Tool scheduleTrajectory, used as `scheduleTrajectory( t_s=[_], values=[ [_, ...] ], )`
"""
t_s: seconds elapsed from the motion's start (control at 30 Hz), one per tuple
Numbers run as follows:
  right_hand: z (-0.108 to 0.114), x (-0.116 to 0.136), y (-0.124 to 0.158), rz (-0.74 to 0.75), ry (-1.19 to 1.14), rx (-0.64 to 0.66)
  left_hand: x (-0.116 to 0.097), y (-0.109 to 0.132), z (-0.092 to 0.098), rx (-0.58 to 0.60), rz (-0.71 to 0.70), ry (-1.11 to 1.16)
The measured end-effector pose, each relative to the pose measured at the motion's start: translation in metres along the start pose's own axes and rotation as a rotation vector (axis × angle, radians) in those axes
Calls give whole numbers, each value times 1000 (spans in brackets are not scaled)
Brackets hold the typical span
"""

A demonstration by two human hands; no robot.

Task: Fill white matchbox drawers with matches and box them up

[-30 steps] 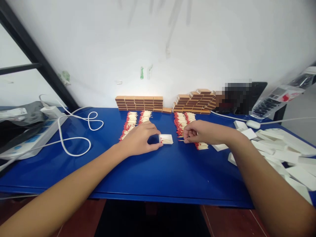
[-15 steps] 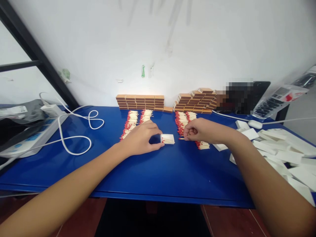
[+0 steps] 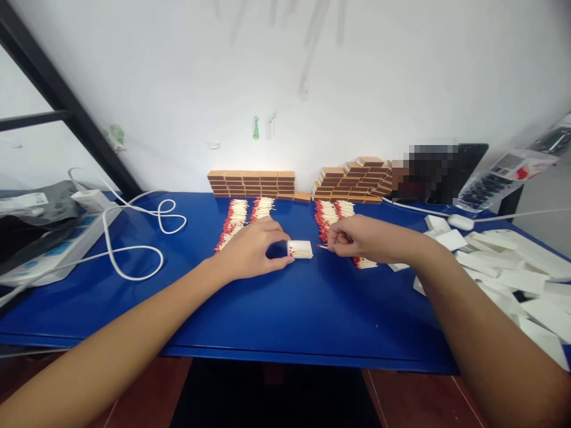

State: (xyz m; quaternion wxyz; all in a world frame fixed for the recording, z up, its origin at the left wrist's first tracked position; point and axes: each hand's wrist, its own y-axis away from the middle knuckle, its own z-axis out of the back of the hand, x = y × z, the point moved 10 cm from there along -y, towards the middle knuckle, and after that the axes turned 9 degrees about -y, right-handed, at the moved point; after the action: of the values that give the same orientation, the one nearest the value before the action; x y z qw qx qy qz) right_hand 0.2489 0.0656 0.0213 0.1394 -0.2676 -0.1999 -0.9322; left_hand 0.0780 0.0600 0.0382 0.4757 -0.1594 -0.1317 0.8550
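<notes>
Mid-frame, the right hand [image 3: 350, 238] has fingers clamped on a crosswise match [image 3: 323, 246] pointing left, just right of the tray [image 3: 302, 244] the left hand [image 3: 256, 249] pinches.

Widest opening from my spot: the nr. stretch of blue table [image 3: 276, 321], bare btwn the forearms up to the small white tray [image 3: 303, 245]. A narrow lane parts the tray fr. the match [image 3: 322, 246] in the R grip [image 3: 355, 236]. Past the tray, a channel runs back btwn the L match rows [image 3: 237, 215] & R match rows [image 3: 328, 215], ending at a low lone matchbox [image 3: 302, 197] flanked by the L stack [image 3: 250, 184] & taller R stack [image 3: 352, 185]. L grip [image 3: 255, 249] blocks the tray's L end; R grip & forearm bar part of the R rows. Far R, heaped white boxes [image 3: 499, 279] crowd the table; L side, looped cable [image 3: 134, 278] & power strip [image 3: 53, 252] obstruct.
</notes>
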Motion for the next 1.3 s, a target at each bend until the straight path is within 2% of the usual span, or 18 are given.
scheduleTrajectory(
  t_s=[0.1, 0.2, 0.33, 0.4, 0.47, 0.6, 0.67, 0.8, 1.3],
  values=[
    [7, 17, 1, 97, -45, -97, -1, 0, 1, 0, -1, 3],
    [2, 34, -2, 176, -24, -162, -4, 0, 1, -1, -12, 5],
    [-14, 48, -9, 236, 14, -172, -6, 0, 1, -1, -15, -12],
    [-15, 48, -10, 244, 6, -171, -5, 0, 0, 2, -15, -12],
    [-8, 45, -7, 242, -4, -187, -3, 0, 0, 5, -6, -2],
    [21, 28, 2, 181, 41, -269, -2, 0, 1, -3, 0, 18],
    [25, 17, 2, 131, 83, -244, -4, 0, 2, -10, -8, 21],
    [18, 2, -4, 68, 87, -147, -5, 0, 2, -5, -12, 18],
    [8, -22, -9, -35, 71, -53, -5, 0, 0, 9, -13, -1]
  ],
)
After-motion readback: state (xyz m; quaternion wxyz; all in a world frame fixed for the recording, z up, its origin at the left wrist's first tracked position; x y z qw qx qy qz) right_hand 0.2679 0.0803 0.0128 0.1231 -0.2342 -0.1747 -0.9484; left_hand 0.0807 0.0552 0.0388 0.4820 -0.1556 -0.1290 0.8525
